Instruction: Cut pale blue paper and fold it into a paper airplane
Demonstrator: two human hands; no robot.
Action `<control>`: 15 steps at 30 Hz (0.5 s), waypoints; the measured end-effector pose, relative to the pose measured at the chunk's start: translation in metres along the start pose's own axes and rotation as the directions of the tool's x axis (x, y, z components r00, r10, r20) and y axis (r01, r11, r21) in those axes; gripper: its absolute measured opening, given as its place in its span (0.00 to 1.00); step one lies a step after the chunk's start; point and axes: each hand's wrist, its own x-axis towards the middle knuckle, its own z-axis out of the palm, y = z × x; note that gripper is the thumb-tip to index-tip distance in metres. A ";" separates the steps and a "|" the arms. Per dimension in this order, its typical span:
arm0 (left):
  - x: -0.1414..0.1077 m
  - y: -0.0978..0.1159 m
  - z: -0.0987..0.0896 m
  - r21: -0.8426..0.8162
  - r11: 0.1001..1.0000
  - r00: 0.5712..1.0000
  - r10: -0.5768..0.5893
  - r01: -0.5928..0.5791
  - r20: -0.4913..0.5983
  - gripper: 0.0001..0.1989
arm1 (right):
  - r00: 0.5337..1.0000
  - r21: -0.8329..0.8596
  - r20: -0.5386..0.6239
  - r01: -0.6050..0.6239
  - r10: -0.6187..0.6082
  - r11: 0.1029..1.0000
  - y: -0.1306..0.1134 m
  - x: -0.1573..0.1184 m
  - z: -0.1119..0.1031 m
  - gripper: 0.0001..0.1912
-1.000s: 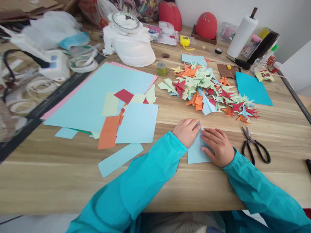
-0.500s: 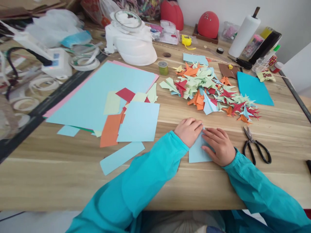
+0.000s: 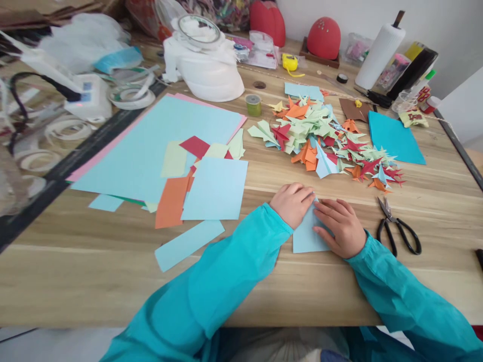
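A light blue sheet of paper (image 3: 308, 238) lies on the table with its upper part folded to a point. Over the upper left of that sheet is my left hand (image 3: 293, 204), its fingers bent together and closed on the folded edge near the tip. Resting on the right side of the paper is my right hand (image 3: 339, 227), fingers laid out fairly flat and thumb apart. Both hands' fingertips nearly meet at the fold, which they partly hide. Black-handled scissors (image 3: 396, 226) lie to the right of my right hand, blades partly apart.
Beyond my hands spreads a pile of folded paper planes (image 3: 313, 123). On the left are large light blue sheets (image 3: 132, 146), a cut square (image 3: 217, 188), an orange piece (image 3: 169, 203) and a strip (image 3: 188, 245). A turquoise stack (image 3: 396, 138) and thread spool (image 3: 253, 105) stand farther back.
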 end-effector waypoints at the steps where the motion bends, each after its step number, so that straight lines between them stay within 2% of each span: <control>1: 0.000 0.000 0.000 0.001 1.000 1.000 -0.002 0.002 0.007 0.13 | 1.000 0.001 0.001 -0.002 0.002 1.000 0.000 0.000 0.000 0.17; 5: 0.001 0.001 -0.001 -0.004 1.000 1.000 -0.004 0.004 0.017 0.13 | 1.000 0.000 0.004 -0.009 0.009 1.000 0.000 0.000 0.000 0.17; 10: 0.001 0.001 0.001 0.009 0.998 0.998 -0.062 0.062 -0.012 0.13 | 1.000 0.000 0.009 -0.013 0.013 1.000 0.000 -0.001 0.001 0.17; 15: 0.000 0.001 -0.001 0.013 1.000 1.000 -0.022 0.022 -0.003 0.14 | 1.000 0.001 -0.001 -0.006 0.006 1.000 0.000 0.000 0.001 0.17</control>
